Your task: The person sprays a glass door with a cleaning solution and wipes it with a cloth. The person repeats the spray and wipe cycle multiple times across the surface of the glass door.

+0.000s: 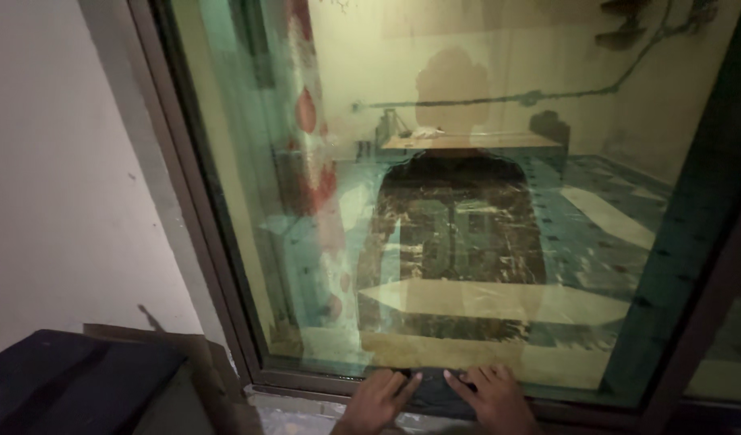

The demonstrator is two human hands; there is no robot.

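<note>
Both hands press on a dark cloth [432, 389] at the bottom edge of a large glass pane [467, 201]. My left hand [376, 401] lies flat on the cloth's left side, fingers spread. On the cloth's right side rests my right hand [491, 396], fingers pointing toward the left hand. The cloth sits against the lower brown frame [306, 379] of the window. In the glass I see a dim reflection of a room, a patterned floor and a red-spotted curtain.
A pale wall [56, 177] stands to the left of the window frame. At the lower left a dark flat-topped object [64, 379] sits on a brown cardboard piece [201, 354]. The frame's right upright [709, 290] runs down the right side.
</note>
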